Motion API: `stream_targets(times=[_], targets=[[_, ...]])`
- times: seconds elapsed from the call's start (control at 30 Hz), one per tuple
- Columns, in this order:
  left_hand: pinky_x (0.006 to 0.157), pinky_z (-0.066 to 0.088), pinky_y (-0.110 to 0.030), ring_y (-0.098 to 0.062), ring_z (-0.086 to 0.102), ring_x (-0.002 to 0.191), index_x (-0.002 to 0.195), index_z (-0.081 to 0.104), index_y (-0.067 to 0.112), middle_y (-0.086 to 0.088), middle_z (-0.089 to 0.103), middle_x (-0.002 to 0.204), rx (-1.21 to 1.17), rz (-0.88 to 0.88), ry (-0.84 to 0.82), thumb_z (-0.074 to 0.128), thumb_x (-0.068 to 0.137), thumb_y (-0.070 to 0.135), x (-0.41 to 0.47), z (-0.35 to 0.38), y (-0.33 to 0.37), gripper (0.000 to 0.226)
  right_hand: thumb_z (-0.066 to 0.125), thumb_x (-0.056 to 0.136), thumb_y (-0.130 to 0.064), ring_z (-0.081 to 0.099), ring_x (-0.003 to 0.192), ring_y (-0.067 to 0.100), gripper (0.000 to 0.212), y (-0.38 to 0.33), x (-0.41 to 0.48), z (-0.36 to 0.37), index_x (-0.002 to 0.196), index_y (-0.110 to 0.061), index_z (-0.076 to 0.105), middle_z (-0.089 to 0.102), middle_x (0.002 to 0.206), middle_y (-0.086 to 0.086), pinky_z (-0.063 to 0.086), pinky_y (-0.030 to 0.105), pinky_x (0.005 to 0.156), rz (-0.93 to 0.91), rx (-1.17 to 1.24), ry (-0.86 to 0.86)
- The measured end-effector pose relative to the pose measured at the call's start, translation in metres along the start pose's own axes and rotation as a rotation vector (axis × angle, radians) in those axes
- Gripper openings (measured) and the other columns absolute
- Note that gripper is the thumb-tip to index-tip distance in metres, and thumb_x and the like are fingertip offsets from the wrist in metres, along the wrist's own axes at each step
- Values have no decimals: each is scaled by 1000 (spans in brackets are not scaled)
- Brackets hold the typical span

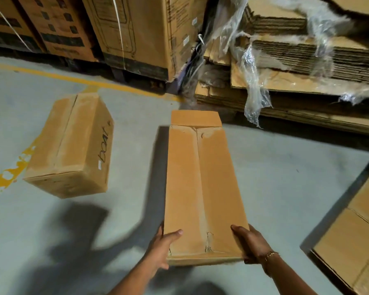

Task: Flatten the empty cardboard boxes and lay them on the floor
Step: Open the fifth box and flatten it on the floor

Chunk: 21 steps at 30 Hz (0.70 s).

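box (202, 188): long, creased, torn seam | left hand (162, 250), right hand (254, 245): fingers (175, 233) grip it

Tan-brown cardboard boxes (203, 188), grey floor (275, 188) with worn yellow line (11, 173)

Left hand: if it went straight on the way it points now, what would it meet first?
Probably the long cardboard box itself: the left hand grips its near end, pointing along it.

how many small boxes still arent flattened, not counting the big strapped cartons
2. A long box held at its near end by left hand and right hand, and a box marked "boat" at left by the yellow floor line. Others may be hidden.
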<state>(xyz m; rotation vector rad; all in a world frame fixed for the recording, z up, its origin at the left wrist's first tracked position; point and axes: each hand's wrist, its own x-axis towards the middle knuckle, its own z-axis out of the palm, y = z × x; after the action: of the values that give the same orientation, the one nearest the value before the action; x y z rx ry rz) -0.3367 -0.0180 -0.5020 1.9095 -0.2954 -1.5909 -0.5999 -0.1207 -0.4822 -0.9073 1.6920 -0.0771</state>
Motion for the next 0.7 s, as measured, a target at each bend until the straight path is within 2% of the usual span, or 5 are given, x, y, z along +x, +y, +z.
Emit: stream_targets(times=[0.17,0.27,0.33,0.5,0.7], targets=[[83,55,-41,-17,62,107,129,53,36,9,67,121,74,22,-41,83,74,48,9,14,-38,64,62,88,-53,67,94,26,38,30,6,-16,124,-39,56,70,108,-3,53,28,53,-12,-44,29],[80,52,-23,-4,71,96,114,62,39,11,76,108,174,128,-14,85,72,46,8,21,-59,48,61,90,-51,64,100,23,49,57,4,-14,136,-37,50,66,117,-6,60,33,63,-2,-63,29],[85,54,-28,-12,70,104,116,55,44,11,74,113,270,178,50,81,74,46,7,29,-63,49,61,91,-52,62,104,26,58,72,2,-8,142,-32,43,62,122,-1,60,38,73,-13,-110,66],[112,34,-45,-27,16,152,159,0,31,-2,4,167,1013,478,309,59,90,43,-12,66,-53,91,71,84,-42,52,129,34,99,90,-5,5,159,-23,9,41,154,10,48,43,102,-97,-241,169],[119,-10,-58,-29,-23,150,158,10,37,-1,-14,167,1595,687,63,32,96,50,-4,106,-43,67,61,87,-42,17,151,30,88,89,-18,13,157,-31,9,-3,168,2,42,51,109,-304,-743,264]])
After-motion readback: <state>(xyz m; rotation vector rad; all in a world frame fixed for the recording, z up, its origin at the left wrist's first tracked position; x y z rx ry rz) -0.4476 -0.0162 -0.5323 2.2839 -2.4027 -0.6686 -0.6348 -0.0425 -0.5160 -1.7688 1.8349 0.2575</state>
